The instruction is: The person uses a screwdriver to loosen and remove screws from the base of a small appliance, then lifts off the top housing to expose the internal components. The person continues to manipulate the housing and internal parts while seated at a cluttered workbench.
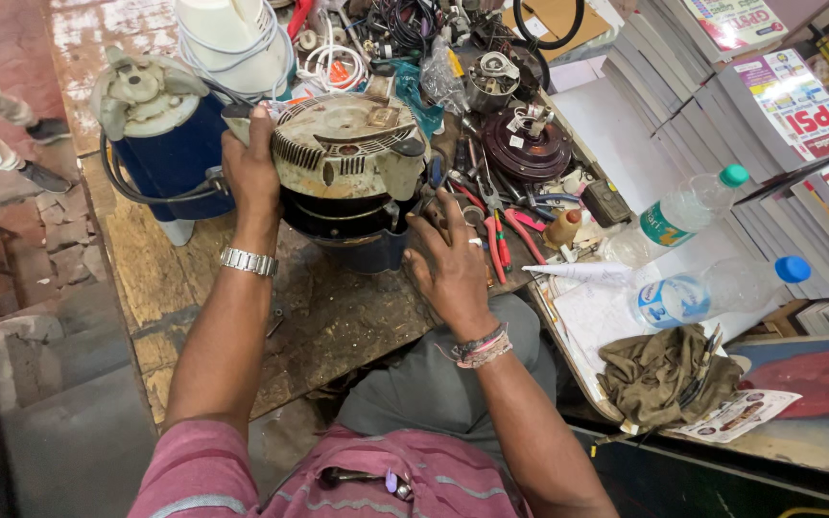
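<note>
Worn wooden bench (338,326), centre frame, carries a grimy cream-and-dark motor housing (345,153) at upper centre. Left hand (251,173) is clamped on its left flank; right hand (448,259) rests half-curled at its lower right edge, holding nothing discernible. Risk: one-sided grip lets the housing tip onto the red-handled pliers (503,245).

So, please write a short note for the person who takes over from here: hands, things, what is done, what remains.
Left hand: grips the left side of the worn grey motor housing, holding it on the wooden bench.
Right hand: at the housing's lower right edge; a grip cannot be seen.
Red-handled pliers lie just right of it.
Done: housing is propped up on the bench.
Left: cannot be judged from this view.
</note>
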